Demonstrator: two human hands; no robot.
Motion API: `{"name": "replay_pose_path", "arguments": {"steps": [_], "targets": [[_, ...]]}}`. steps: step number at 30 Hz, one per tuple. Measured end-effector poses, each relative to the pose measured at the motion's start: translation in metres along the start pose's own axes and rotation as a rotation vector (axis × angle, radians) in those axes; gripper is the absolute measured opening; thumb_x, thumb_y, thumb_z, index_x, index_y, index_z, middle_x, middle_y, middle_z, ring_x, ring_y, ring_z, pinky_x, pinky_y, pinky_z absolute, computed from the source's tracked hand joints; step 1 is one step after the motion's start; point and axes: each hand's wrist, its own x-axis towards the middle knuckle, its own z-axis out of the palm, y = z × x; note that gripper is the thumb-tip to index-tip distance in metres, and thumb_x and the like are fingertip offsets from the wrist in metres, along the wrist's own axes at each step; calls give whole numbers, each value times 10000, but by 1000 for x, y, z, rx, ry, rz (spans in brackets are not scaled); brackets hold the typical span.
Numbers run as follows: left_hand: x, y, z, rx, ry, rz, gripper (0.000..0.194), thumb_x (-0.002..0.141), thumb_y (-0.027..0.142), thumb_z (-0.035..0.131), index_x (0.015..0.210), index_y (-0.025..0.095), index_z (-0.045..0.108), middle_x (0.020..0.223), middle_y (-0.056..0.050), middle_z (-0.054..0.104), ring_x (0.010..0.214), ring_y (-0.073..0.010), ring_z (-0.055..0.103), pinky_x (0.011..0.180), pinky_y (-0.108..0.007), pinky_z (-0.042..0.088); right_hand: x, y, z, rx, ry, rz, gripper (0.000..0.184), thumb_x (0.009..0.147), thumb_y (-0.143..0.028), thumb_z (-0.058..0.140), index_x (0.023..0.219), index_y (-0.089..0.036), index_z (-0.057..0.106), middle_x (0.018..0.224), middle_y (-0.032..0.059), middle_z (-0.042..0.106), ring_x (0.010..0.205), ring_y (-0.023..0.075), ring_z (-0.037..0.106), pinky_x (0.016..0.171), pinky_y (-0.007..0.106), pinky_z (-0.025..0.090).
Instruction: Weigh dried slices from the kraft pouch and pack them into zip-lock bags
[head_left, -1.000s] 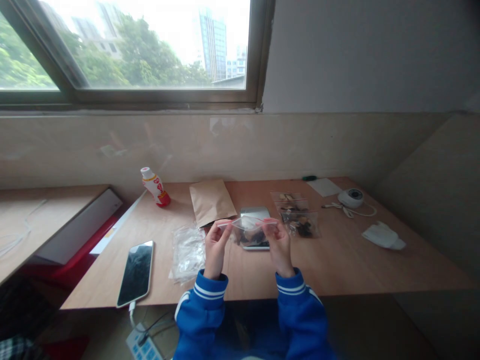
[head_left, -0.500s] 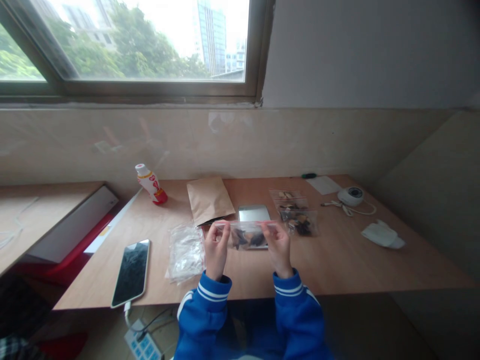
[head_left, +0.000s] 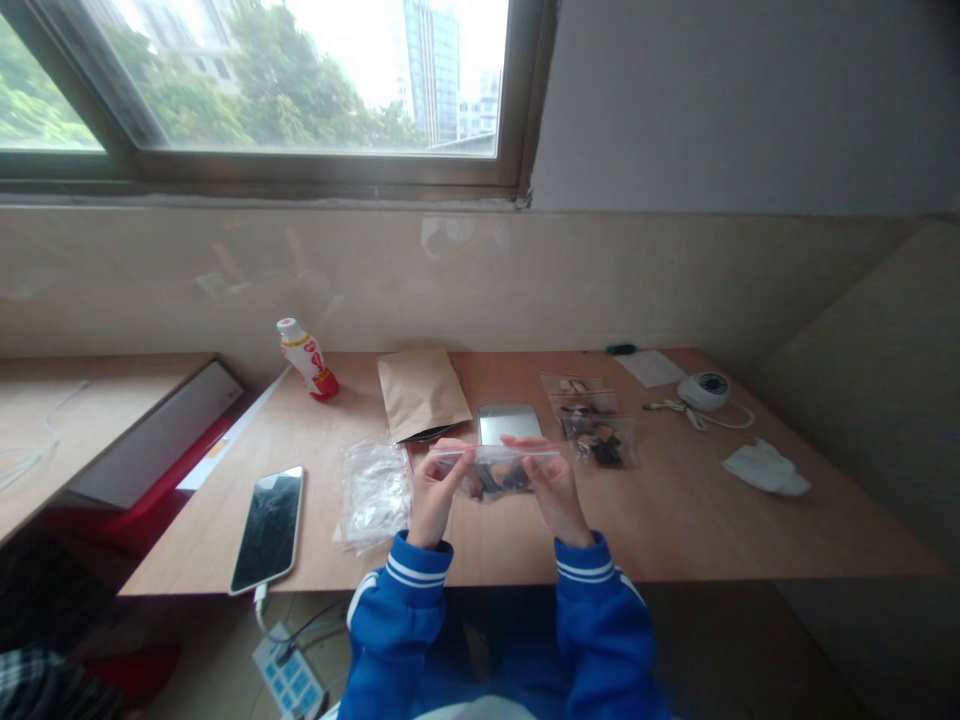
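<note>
Between my hands hangs a clear zip bag (head_left: 495, 480) with a red-edged top and dark and tan dried pieces inside. My left hand (head_left: 437, 492) pinches its top edge at the left, and my right hand (head_left: 553, 490) pinches the same edge at the right. Just behind the bag lies a flat silver scale (head_left: 510, 422), partly hidden by it. Left of my left hand is a pile of clear plastic bags (head_left: 373, 495). To the right, several filled zip bags (head_left: 600, 440) lie overlapping in a row.
A brown paper pouch (head_left: 424, 390) lies at the back, near a red-and-white bottle (head_left: 307, 360). At the left front, a phone (head_left: 268, 528) is plugged into a cable above a power strip (head_left: 289, 675). On the right are a white camera (head_left: 703, 391) and crumpled white item (head_left: 765, 468).
Both hands have shifted inward along the bag's top edge, the left thumb and right fingers most visibly. The whole view has moved slightly; the things on the table lie as before.
</note>
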Motion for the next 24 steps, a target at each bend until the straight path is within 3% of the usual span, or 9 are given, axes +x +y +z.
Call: {"name": "replay_pose_path", "arguments": {"steps": [9,24], "targets": [[-9,7,0,60,6,21,203,715,354,733,739,153,710,761,-44,661,696,-164,627,631,-261,506,-5,-7,4,-236,156,-104,232,748,-421,702,786,-194,730,778,32,737,740,197,679,693,320,558],[-22,17,2,108,-16,82,214,724,367,722,745,155,707,743,-37,660,710,-169,627,636,-260,499,-20,-21,7,-245,195,-116,253,721,-420,719,776,-173,703,743,54,743,714,211,701,673,326,569]]}}
